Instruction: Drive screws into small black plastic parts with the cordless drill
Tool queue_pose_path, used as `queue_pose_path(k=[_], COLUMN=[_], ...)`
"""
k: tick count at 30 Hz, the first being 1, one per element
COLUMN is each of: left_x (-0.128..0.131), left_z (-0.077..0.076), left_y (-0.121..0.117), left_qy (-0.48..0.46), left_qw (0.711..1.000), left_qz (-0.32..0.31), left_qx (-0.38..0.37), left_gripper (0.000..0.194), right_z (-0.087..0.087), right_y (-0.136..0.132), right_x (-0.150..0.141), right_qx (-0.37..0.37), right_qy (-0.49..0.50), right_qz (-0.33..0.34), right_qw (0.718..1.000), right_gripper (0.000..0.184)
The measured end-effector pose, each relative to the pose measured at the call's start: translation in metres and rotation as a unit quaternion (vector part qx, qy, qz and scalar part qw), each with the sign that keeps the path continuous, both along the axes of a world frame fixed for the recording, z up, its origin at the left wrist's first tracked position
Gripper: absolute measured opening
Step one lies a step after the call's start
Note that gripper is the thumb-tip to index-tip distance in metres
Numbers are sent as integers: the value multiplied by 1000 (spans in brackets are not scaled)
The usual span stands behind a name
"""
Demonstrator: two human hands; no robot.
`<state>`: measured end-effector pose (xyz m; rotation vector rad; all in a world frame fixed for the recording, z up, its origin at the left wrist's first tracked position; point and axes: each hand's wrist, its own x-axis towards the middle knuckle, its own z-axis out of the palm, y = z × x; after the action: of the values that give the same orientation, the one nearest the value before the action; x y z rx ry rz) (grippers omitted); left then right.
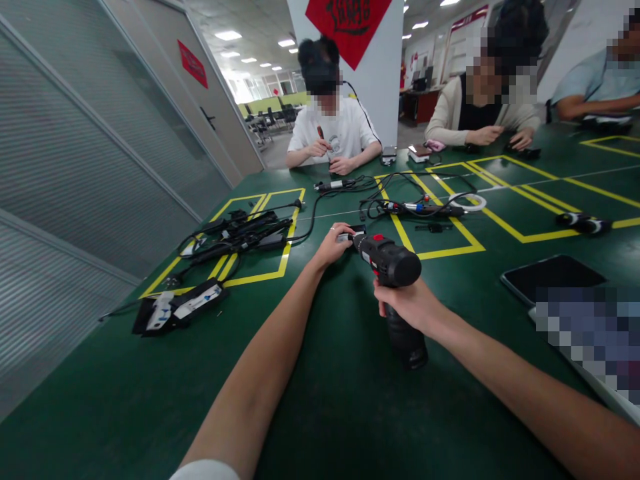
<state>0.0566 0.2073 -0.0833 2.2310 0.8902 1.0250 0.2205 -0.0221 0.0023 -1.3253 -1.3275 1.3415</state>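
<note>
In my right hand (407, 303) is a black cordless drill (387, 259) with red accents, my fingers wrapped round its grip. The drill points forward and a little left, its chuck close to my left hand (335, 245). My left hand is closed on a small dark part (357, 230) on the table, of a kind I cannot make out. Whether the drill's tip touches that part is hidden by the chuck and fingers.
The green table (320, 400) carries yellow tape outlines. Black cables and adapters (245, 237) lie left, with a black piece with white labels (180, 307) nearer. Corded tools (420, 208) lie ahead right; a tablet (553, 277) is at right. A person (333, 133) opposite holds a screwdriver; others sit farther right.
</note>
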Motion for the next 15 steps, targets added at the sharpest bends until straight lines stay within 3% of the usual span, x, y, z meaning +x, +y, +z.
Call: queue_pose_path(k=[8, 15], left_x=[-6, -7], left_z=[2, 5], left_y=[2, -1], left_qy=[-5, -5], left_qw=[1000, 1000], left_qz=[6, 0], left_qx=[3, -5], left_gripper=[19, 19], right_z=[-8, 0], right_y=[9, 4], right_x=[-9, -4], right_qx=[5, -26], right_qy=[27, 90], right_qz=[-9, -32], right_qw=[1000, 995], right_gripper=[5, 9])
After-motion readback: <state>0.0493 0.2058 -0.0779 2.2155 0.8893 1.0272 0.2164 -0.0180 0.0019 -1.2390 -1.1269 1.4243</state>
